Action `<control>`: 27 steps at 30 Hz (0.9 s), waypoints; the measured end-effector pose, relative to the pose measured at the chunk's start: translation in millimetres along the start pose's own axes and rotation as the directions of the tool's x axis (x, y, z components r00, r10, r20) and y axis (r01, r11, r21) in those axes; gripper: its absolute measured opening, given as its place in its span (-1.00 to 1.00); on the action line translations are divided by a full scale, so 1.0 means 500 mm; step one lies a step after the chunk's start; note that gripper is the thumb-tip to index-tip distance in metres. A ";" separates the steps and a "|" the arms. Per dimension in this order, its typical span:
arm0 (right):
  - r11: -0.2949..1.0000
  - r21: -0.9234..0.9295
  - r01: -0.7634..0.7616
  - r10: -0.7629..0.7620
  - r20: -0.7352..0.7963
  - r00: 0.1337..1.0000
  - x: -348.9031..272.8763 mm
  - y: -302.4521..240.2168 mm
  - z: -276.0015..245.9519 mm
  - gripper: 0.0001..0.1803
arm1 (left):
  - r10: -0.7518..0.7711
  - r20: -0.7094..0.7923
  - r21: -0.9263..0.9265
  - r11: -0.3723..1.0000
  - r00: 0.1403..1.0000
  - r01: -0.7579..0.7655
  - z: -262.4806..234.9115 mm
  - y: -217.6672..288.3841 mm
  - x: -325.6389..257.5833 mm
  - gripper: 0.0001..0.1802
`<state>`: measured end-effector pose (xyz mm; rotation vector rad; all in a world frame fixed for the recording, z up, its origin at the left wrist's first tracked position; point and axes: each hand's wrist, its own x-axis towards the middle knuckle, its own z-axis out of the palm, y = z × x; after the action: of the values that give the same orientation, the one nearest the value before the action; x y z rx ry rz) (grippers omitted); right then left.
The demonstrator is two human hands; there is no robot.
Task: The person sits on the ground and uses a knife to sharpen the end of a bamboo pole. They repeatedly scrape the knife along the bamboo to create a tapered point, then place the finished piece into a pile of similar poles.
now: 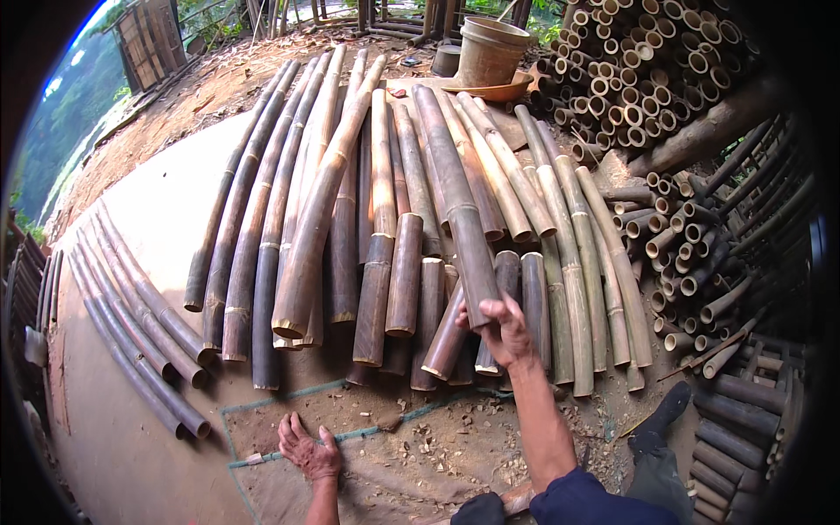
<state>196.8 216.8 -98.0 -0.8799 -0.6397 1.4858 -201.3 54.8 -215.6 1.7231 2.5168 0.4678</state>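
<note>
My right hand point(506, 331) grips the near end of a long dark bamboo pole point(462, 206), thumb and fingers closed around its rim. That pole slopes away over a heap of other bamboo poles point(306, 245), dark brown and tan, lying lengthwise ahead of me. Shorter bamboo pieces point(404, 276) rest among them, close to my right hand. My left hand point(308, 446) lies on a dusty mat point(262, 424) with teal edging, fingers spread and holding nothing. Bamboo chips point(429, 451) are scattered over the mat between my arms.
Several dark poles point(144, 306) lie apart at the left. Stacked cut bamboo point(643, 70) rises at the back right, with more bundles point(682, 236) below it. A bucket point(490, 52) stands at the back. My foot point(661, 420) is at the lower right, beside piled bamboo lengths point(735, 429).
</note>
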 end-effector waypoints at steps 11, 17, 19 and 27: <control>0.998 -0.038 -0.047 0.040 -0.159 0.986 -0.301 -0.076 -0.014 -0.22 | 0.010 0.011 0.032 0.999 1.000 -0.011 0.001 0.020 -0.002 -0.20; 0.467 -0.883 -0.042 -0.537 -0.320 0.781 -0.336 -0.146 -0.270 -0.01 | 0.018 -0.005 0.089 0.996 1.000 -0.018 0.012 -0.001 -0.007 -0.19; 0.415 -0.902 -0.119 -0.512 -0.340 0.789 -0.344 -0.200 -0.347 0.00 | -0.003 0.009 0.102 0.995 1.000 0.002 0.003 0.016 -0.006 -0.20; 0.325 -0.893 -0.312 -0.504 -0.443 0.742 -0.358 -0.206 -0.535 0.12 | 0.000 0.026 0.102 0.995 1.000 -0.002 0.015 0.010 -0.008 -0.19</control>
<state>471.7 23.8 -135.6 -2.1536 -0.9895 0.3537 -193.5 54.4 -221.9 1.7520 2.5641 0.3196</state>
